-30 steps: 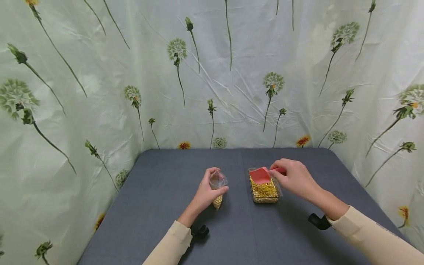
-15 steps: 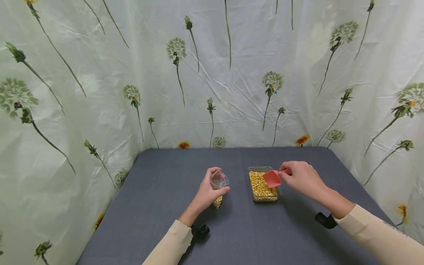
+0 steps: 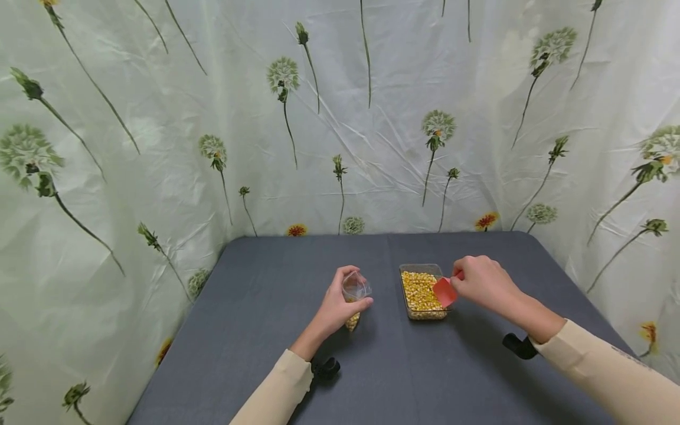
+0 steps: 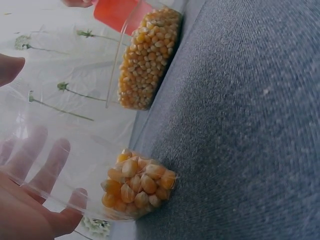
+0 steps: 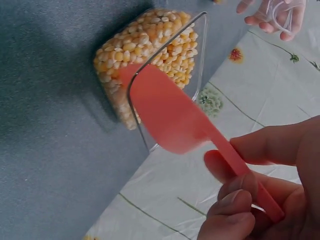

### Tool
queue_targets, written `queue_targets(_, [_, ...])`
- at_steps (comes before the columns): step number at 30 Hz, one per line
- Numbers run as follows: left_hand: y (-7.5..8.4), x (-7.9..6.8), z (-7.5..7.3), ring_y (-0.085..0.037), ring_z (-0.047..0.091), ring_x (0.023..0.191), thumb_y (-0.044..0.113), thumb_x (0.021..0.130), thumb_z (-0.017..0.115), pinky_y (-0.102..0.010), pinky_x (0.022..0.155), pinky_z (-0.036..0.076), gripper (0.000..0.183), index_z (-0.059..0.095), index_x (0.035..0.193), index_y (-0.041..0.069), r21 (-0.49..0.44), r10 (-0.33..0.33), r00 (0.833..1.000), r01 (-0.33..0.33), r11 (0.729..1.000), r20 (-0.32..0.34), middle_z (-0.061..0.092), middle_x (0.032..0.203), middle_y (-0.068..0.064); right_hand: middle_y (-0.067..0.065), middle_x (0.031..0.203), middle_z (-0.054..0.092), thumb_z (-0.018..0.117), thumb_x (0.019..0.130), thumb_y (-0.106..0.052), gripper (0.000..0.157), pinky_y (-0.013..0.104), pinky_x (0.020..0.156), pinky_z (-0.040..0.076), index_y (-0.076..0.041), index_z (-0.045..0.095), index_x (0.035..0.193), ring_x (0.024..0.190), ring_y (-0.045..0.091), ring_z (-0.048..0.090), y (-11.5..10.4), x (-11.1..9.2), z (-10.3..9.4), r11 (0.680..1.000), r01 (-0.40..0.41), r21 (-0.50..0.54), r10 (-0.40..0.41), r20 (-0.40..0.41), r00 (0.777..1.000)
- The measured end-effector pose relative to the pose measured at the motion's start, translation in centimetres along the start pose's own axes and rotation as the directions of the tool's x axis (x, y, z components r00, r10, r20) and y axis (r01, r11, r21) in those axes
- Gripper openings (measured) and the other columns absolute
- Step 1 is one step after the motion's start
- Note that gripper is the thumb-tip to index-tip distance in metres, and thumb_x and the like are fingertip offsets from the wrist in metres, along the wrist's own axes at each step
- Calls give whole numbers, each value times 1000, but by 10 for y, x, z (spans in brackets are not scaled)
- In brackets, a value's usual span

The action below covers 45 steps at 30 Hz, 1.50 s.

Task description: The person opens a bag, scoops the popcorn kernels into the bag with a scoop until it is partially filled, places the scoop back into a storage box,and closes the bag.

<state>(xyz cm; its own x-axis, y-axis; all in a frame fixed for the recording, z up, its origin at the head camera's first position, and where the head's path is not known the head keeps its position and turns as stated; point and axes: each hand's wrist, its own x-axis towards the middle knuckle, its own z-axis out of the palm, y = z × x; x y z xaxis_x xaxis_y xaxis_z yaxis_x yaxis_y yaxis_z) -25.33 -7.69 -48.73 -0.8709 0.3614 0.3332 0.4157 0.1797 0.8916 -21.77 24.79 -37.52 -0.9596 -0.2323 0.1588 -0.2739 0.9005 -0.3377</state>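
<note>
My right hand [image 3: 486,282] grips the handle of a red scoop [image 5: 172,112]. The scoop's blade dips into the right side of a clear box [image 3: 419,267], among yellow corn kernels [image 3: 421,291]. My left hand [image 3: 337,304] holds a clear plastic bag [image 3: 356,287] by its upper part, fingers and thumb around its open mouth. Corn kernels [image 4: 137,184] fill the bag's lower end, which is close over the table in the left wrist view. The bag stands to the left of the box, with a gap of table between them.
A dark grey cloth covers the table [image 3: 265,307]. Behind and at the sides hangs a pale curtain [image 3: 239,106] printed with dandelions. Black wrist mounts [image 3: 520,347] show below both sleeves.
The right hand has moved right with the scoop, from over the box's far left part to its right side, and the blade has tipped downward. The left hand stays nearly in place.
</note>
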Motion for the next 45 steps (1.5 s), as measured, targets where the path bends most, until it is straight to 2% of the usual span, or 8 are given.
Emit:
queue_targets(5, [0, 3, 2, -17, 54, 122, 28, 89, 80, -48, 93, 45, 63, 41, 138, 28, 10, 2, 1000, -2, 1000, 5, 59, 122, 3, -2, 58, 57, 62, 86, -7, 13, 32, 47, 37, -8, 71, 76, 49, 14, 46, -1, 6, -1, 1000, -27, 5, 27, 51, 998])
queue_targets(10, [1, 5, 5, -18, 53, 123, 22, 89, 80, -49, 94, 44, 64, 40, 139, 27, 8, -12, 1000, 12, 1000, 12, 59, 124, 1, -3, 55, 50, 62, 86, -7, 17, 31, 49, 33, -10, 69, 71, 49, 12, 40, 8, 12, 2, 998, -53, 21, 50, 100, 994])
queue_targets(15, [6, 3, 9, -25, 52, 126, 11, 90, 78, -54, 96, 42, 66, 38, 142, 20, 8, -36, 999, 36, 999, 11, 58, 127, -7, -6, 53, 38, 63, 90, -11, 22, 31, 50, 29, -11, 68, 69, 49, 11, 32, 22, 12, 9, 990, -79, 116, 62, 144, 988])
queue_targets(19, [23, -2, 8, -26, 50, 129, 13, 91, 77, -52, 99, 41, 63, 39, 142, 13, 2, -28, 999, 28, 1000, 32, 57, 127, -14, -7, 53, 35, 63, 93, -14, 20, 32, 51, 28, -10, 72, 76, 49, 11, 27, 35, 6, 20, 970, -98, 222, 66, 146, 987])
queue_targets(22, [34, -6, 5, -27, 52, 126, 14, 92, 76, -48, 96, 44, 60, 40, 140, 12, -13, -22, 999, 22, 1000, 35, 57, 125, -15, -6, 53, 38, 62, 96, -16, 18, 32, 51, 30, -8, 75, 86, 49, 11, 29, 44, 0, 30, 944, -136, 301, 89, 165, 982])
queue_targets(29, [35, -7, 1, -31, 53, 123, 14, 91, 77, -53, 91, 47, 61, 40, 140, 15, -17, -36, 999, 37, 999, 35, 58, 127, -14, 0, 55, 45, 64, 98, -19, 21, 34, 52, 39, -1, 75, 97, 50, 16, 43, 52, -9, 43, 850, -227, 475, 151, 192, 970])
queue_targets(36, [-3, -2, 2, -19, 54, 121, 16, 89, 80, -48, 88, 48, 65, 40, 139, 26, -1, -35, 999, 35, 999, 21, 59, 124, 0, 3, 64, 51, 63, 100, -21, 25, 37, 56, 44, 3, 71, 99, 57, 18, 47, 50, -14, 45, 775, -298, 557, 219, 206, 954])
queue_targets(45, [-3, -1, 2, -16, 54, 119, 21, 90, 78, -43, 84, 51, 62, 40, 138, 30, 4, -13, 1000, 13, 1000, 17, 58, 122, 5, 4, 72, 52, 64, 101, -27, 32, 35, 59, 46, 4, 65, 97, 66, 18, 52, 53, -20, 53, 669, -352, 654, 303, 193, 933])
